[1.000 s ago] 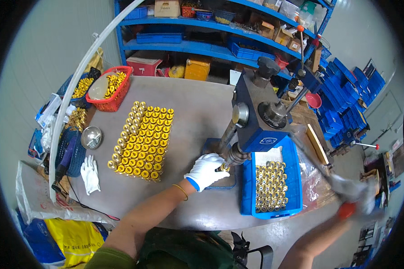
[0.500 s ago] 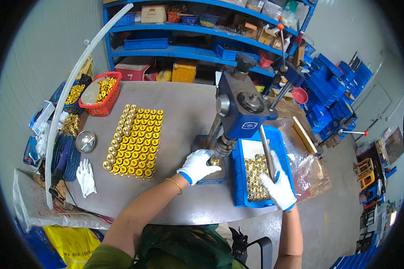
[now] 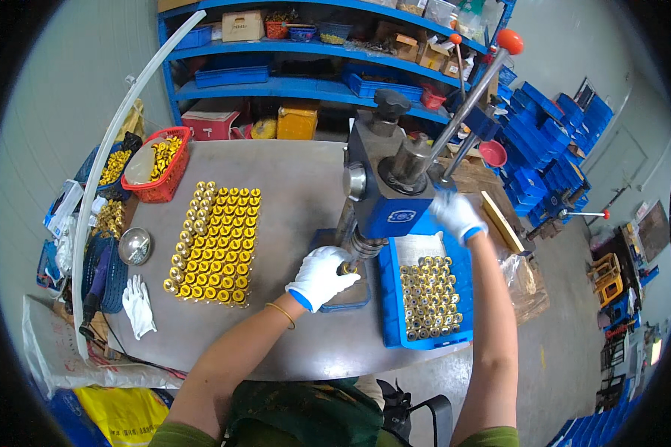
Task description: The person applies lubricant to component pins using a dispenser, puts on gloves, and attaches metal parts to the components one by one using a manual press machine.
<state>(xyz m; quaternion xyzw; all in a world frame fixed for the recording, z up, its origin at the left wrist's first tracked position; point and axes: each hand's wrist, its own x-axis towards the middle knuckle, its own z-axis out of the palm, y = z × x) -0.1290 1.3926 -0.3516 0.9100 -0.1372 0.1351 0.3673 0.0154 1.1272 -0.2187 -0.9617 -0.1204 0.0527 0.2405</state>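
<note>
My left hand [image 3: 322, 279], in a white glove, is closed on a small brass fitting [image 3: 345, 268] at the base of a blue bench press [image 3: 395, 212], just beneath its spindle. My right hand [image 3: 457, 214], also gloved, is blurred over the far end of a blue tray; its fingers are smeared. Apart from it, the press lever [image 3: 470, 97] slants up and away to an orange-red knob. Rows of brass fittings [image 3: 429, 298] fill the near part of the blue tray [image 3: 392, 320]. A block of yellow-topped brass fittings [image 3: 220, 246] stands upright on the table at left.
At the table's left are a red basket [image 3: 173, 179] of yellow parts, a metal bowl [image 3: 136, 246] and a loose white glove [image 3: 138, 307]. Blue shelving [image 3: 291, 88] stands behind. A second lever press [image 3: 476, 127] and a wooden bench [image 3: 470, 179] are beyond the tray.
The press lever has swung from pointing down to pointing up, and its top cylinder has risen. My right hand has left the lever, moving farther away. My left hand stays by the press base.
</note>
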